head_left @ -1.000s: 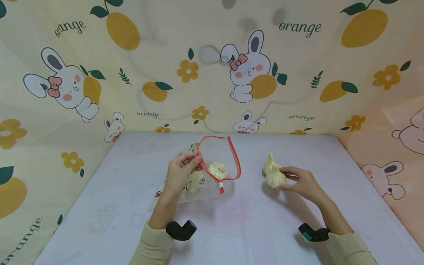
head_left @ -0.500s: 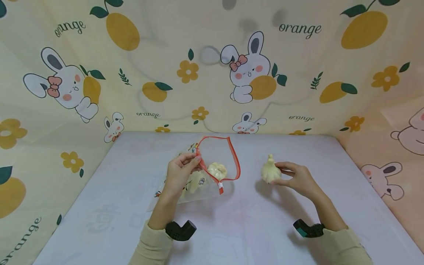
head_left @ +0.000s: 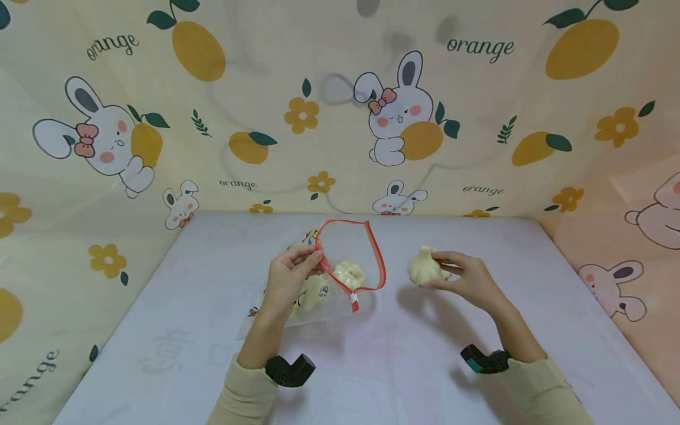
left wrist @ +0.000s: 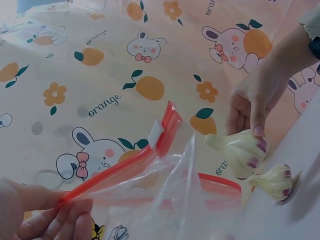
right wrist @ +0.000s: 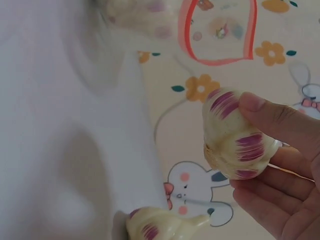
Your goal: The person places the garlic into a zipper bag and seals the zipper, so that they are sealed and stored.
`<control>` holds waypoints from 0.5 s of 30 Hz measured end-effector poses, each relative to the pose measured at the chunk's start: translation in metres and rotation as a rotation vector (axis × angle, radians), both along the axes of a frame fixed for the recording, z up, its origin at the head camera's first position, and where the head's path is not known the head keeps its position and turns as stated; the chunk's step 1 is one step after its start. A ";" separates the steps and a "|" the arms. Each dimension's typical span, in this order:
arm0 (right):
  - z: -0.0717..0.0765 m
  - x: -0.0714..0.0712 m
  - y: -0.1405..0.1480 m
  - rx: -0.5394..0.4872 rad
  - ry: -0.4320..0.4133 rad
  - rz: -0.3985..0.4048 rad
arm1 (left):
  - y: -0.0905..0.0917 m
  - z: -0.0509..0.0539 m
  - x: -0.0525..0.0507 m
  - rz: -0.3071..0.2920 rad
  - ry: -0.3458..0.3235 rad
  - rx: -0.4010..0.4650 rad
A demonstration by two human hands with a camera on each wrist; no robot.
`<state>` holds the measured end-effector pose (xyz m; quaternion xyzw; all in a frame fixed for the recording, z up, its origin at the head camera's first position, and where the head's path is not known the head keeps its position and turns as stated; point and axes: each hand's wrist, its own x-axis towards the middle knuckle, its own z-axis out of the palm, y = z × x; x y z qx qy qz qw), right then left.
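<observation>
My right hand [head_left: 467, 280] pinches a pale garlic bulb [head_left: 424, 267] between thumb and fingers, above the table; purple streaks on this held garlic bulb [right wrist: 237, 135] show in the right wrist view. A second garlic bulb [left wrist: 274, 182] rests on the table behind it, mostly covered by the hand in the head view. My left hand [head_left: 289, 277] pinches the red zip edge of a clear zip bag [head_left: 380, 260], whose mouth gapes toward the right. Inside the bag lies a garlic bulb [head_left: 348, 275], with more pale shapes blurred by the printed plastic.
The white table [head_left: 388, 366] runs back to an upright cloth [head_left: 329, 147] printed with rabbits and oranges. A black wrist device [head_left: 290, 370] sits on the left wrist, another wrist device [head_left: 484, 359] on the right.
My right hand has moved left and slightly up, carrying the garlic bulb away from the other one and closer to the bag. My left hand and the bag stay put.
</observation>
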<state>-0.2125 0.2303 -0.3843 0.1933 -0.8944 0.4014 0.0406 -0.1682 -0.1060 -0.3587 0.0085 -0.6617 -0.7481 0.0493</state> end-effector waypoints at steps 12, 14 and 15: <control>0.007 -0.002 -0.014 -0.035 0.027 0.008 | -0.001 0.001 0.000 -0.005 0.001 -0.007; 0.008 -0.003 -0.017 -0.046 0.037 0.005 | -0.001 0.001 0.000 -0.003 0.001 -0.013; 0.008 -0.003 -0.018 -0.050 0.038 0.004 | -0.001 0.001 0.000 -0.003 0.003 -0.013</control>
